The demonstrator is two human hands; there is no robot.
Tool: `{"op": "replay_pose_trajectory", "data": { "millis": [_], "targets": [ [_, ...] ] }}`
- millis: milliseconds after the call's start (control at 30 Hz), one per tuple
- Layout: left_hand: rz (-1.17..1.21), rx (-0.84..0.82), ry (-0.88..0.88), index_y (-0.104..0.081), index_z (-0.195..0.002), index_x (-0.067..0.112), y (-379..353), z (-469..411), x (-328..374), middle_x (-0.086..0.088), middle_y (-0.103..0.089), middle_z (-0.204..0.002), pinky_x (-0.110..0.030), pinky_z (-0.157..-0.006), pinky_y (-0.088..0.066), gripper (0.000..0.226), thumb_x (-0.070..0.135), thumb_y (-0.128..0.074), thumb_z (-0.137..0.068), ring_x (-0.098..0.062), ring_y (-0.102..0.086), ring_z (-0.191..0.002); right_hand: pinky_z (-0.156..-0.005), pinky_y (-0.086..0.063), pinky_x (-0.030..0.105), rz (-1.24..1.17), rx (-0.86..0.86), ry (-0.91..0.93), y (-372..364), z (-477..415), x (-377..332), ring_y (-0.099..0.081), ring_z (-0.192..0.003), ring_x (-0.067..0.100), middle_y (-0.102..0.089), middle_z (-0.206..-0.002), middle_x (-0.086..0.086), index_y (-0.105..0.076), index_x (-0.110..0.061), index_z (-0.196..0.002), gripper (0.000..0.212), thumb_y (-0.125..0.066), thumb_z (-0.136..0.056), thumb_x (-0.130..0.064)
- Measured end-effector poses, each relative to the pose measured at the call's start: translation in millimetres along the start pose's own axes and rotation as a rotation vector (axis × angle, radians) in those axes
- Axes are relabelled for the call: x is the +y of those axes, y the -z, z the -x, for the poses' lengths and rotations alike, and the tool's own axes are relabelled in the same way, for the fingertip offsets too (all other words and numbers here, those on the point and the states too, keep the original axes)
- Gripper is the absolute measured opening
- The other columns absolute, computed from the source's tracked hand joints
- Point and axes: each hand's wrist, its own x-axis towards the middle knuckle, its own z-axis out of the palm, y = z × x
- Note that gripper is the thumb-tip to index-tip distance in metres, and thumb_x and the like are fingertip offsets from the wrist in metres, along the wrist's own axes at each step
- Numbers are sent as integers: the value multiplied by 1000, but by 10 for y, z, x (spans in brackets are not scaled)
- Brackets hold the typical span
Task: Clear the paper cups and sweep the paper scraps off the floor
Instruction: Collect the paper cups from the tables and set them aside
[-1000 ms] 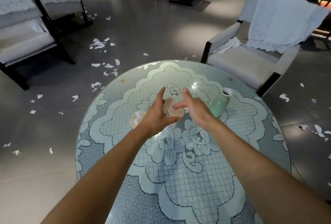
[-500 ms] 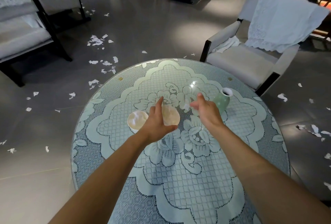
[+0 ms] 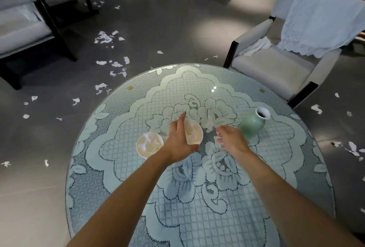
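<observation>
We read the round table [image 3: 227, 217] as a clock face, with 6 o'clock at the edge nearest us. Just past its centre towards 12 o'clock, our left hand [image 3: 178, 142] grips a paper cup [image 3: 194, 132] from the side. The thumb is curled under its rim and the index finger stretches along its far edge. The cup is tilted so its mouth faces us, and white crumpled paper shows inside. A second cup [image 3: 149, 145] stands upright on the lace pattern at about 10 o'clock, just beside the left wrist, and it too holds white paper. Our right hand [image 3: 232, 139] hovers towards 1 o'clock with its fingers loosely curled and spread, gripping nothing we can make out. A blurred white scrap [image 3: 210, 124] lies just beyond its fingertips, between that hand and the held cup, and we cannot tell whether it touches them. A pale green vase [image 3: 251, 127] stands at 2 o'clock, just beside the right hand. Torn paper scraps [image 3: 104, 37] litter the grey floor [image 3: 158, 19] from 9 to 11 o'clock, and more pieces [image 3: 352, 148] lie out at 3 o'clock. An armchair [image 3: 272, 68] sits beyond the rim at 1 o'clock with a white lace cloth [image 3: 320, 25] draped over its back. Dark-framed seats [image 3: 23, 33] stand well apart at 10 o'clock.
</observation>
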Motion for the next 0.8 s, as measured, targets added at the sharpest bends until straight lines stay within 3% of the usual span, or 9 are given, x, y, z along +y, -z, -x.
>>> {"op": "replay_pose_trajectory", "data": {
  "millis": [100,200,333,467,667,800],
  "targets": [
    [1,5,-23,4,-148,29,98,-37,-30,-6,-13,-149,-35,-107,-26,113,30,-80,-72,-22,-22,-137,-92,-50,45,106,-10,40,-59,-123,-27,-60,-106,28,-64,-116,13,-61,-6,-117,33,-44,-98,-26],
    [45,42,-44,0,-148,33,248,-67,-57,0,-14,-151,-29,-104,-26,107,35,-77,-74,-17,-23,-137,-99,-40,33,181,-3,88,-138,-260,-62,-52,-121,25,-54,-135,10,-52,-12,-134,37,-49,-98,-22],
    [129,71,-49,-4,-148,36,397,-92,-86,2,-17,-153,-35,-113,-26,105,36,-78,-73,-14,-21,-140,-104,-39,38,224,-24,99,-240,-467,-126,-50,-124,31,-42,-145,16,-44,-16,-141,45,-51,-97,-21],
    [157,108,-66,-8,-147,37,463,-52,-85,4,-21,-152,-36,-114,-26,103,36,-79,-72,-10,-23,-139,-107,-34,34,318,-70,111,-251,-576,-120,-45,-131,28,-41,-148,12,-46,-14,-141,46,-53,-96,-14],
    [17,193,-82,-12,-147,34,632,131,-195,6,-22,-151,-22,-105,-22,98,42,-76,-73,-8,-24,-137,-103,-39,33,424,-61,84,-251,-500,-82,-58,-115,24,-65,-123,11,-68,-5,-114,26,-63,-91,-15],
    [-47,225,-52,-10,-148,34,673,308,-313,7,-18,-152,-25,-102,-23,103,56,-72,-68,-11,-24,-137,-94,-51,40,32,68,115,-176,-331,-234,-65,-86,26,-70,-85,10,-69,-5,-93,10,-61,-91,-9]
  ]
}}
